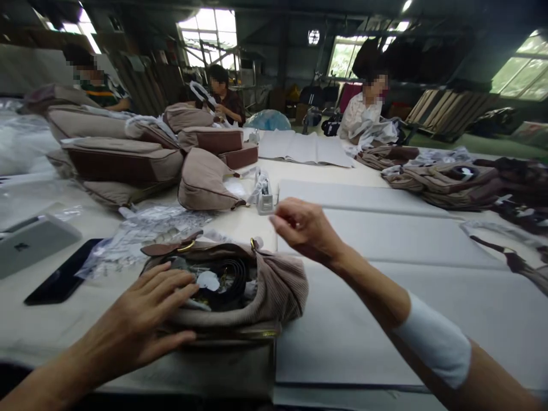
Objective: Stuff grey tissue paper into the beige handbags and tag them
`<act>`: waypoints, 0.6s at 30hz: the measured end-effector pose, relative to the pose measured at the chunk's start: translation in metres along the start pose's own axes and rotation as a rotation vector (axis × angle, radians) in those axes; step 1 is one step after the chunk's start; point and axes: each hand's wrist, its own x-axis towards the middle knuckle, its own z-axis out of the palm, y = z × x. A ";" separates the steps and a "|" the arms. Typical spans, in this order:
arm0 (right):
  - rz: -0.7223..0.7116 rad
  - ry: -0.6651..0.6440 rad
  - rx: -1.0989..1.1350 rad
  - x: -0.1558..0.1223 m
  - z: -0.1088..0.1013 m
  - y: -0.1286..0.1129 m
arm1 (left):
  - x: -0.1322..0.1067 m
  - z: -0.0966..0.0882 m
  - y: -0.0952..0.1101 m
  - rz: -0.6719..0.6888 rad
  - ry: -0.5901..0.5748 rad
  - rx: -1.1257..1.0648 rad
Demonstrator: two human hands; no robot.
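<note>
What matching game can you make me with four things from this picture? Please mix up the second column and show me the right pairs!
Column one:
1. Left hand
2. Right hand
3. Black strap
4. Dark flat slab

Column two:
A. coiled inside the open bag
B. lying on the table, to the left of the open bag
C. fingers stretched out, at the open bag
D. fingers curled in

Right pairs: 1-C, 2-D, 3-A, 4-B

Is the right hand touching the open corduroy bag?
Apart: the head view shows a pale gap between the right hand and the open corduroy bag.
</note>
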 end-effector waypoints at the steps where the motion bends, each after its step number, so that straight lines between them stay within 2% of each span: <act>1: 0.086 -0.041 -0.048 -0.019 -0.002 0.018 | 0.006 0.005 0.012 0.001 -0.013 -0.005; 3: 0.153 -0.229 -0.101 -0.062 0.008 0.049 | 0.020 0.021 0.037 -0.032 -0.110 0.015; 5: 0.138 -0.364 -0.094 -0.103 0.030 0.065 | 0.030 0.042 0.053 -0.094 -0.266 0.086; 7: 0.079 -0.446 -0.071 -0.129 0.053 0.067 | 0.034 0.060 0.055 -0.140 -0.371 0.172; 8: 0.028 -0.484 -0.065 -0.136 0.063 0.063 | 0.034 0.065 0.050 -0.158 -0.385 0.211; 11: -0.207 -0.592 -0.057 -0.137 0.085 0.045 | 0.030 0.069 0.019 -0.218 -0.380 0.313; 14: -0.353 -0.684 -0.072 -0.136 0.092 0.038 | 0.026 0.060 -0.013 -0.326 -0.392 0.382; 16: -0.316 -0.722 -0.090 -0.149 0.085 0.048 | 0.025 0.053 -0.022 -0.386 -0.312 0.383; 18: -0.204 -0.732 -0.093 -0.172 0.072 0.067 | 0.022 0.051 -0.016 -0.386 -0.124 0.350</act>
